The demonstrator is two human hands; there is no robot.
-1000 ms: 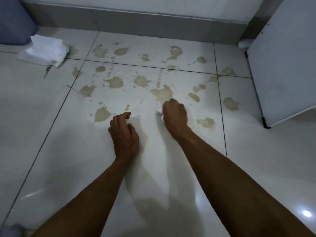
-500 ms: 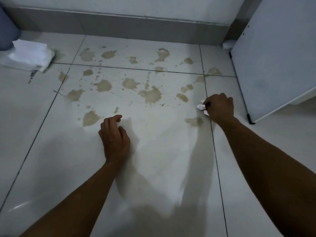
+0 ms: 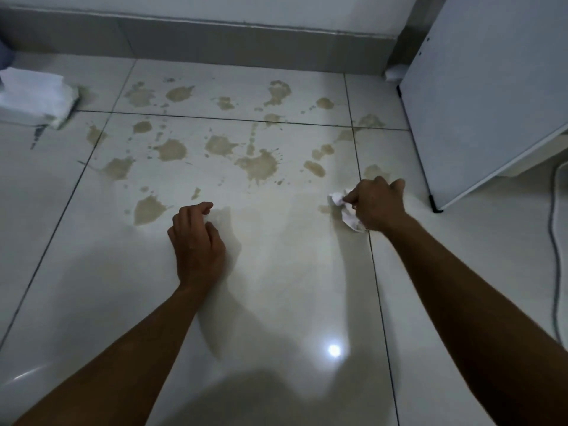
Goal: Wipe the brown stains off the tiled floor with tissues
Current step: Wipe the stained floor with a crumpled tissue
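Observation:
Several brown stains (image 3: 258,166) spread across the pale tiled floor (image 3: 276,302), from near the baseboard down to the middle tile. My right hand (image 3: 376,206) grips a crumpled white tissue (image 3: 344,207) and holds it down on the floor by a grout line, over a faint smear. One stain (image 3: 373,172) lies just beyond its knuckles. My left hand (image 3: 196,241) rests on the floor with its fingers curled and nothing in it, just right of a larger stain (image 3: 149,209).
A pack of white tissues (image 3: 33,96) lies at the far left. A white cabinet panel (image 3: 485,96) stands at the right with a black foot (image 3: 436,207); a grey cable (image 3: 556,241) runs beside it. A grey baseboard (image 3: 215,38) bounds the back.
My right hand swept the tissue from the centre stain to the right, then settled a little lower by the grout line. The stain near that line has faded. My left hand stayed in place.

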